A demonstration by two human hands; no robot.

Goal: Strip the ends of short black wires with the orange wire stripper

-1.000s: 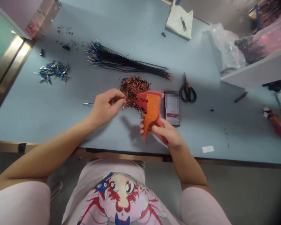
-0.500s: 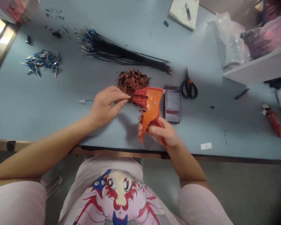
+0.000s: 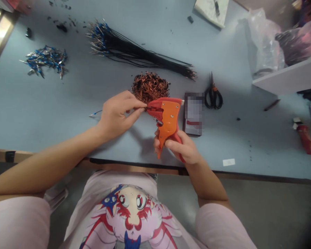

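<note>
Any print on the white slip (image 3: pixel 228 162) near the bench edge is too small to read, and the screen of the phone (image 3: pixel 194 116) is a blur of blocks.

To the count: one orange-and-red wire stripper (image 3: pixel 169 117), right there in front of the person, up above the bench (image 3: pixel 77 100), with the right hand (image 3: pixel 182 148) wrapped around its handles! Opposite, the left hand (image 3: pixel 121 116) has thumb and forefinger pinched on one thin black wire (image 3: pixel 99 111), fingertips right at the stripper's red mouth; the wire's blue-collared end pokes out on the far side of that hand.

Just beyond, one heap of copper wire scraps (image 3: pixel 151 86). Past that, one long bundle of black wires (image 3: pixel 145 57), far too many to number, blue collars massed at its left end. Over left, one pile of blue-and-silver terminals (image 3: pixel 45 60), too tangled to count. On the right, one pair of black-handled scissors (image 3: pixel 214 95) beside the phone, and further out, one red-handled tool (image 3: pixel 305 138).
</note>
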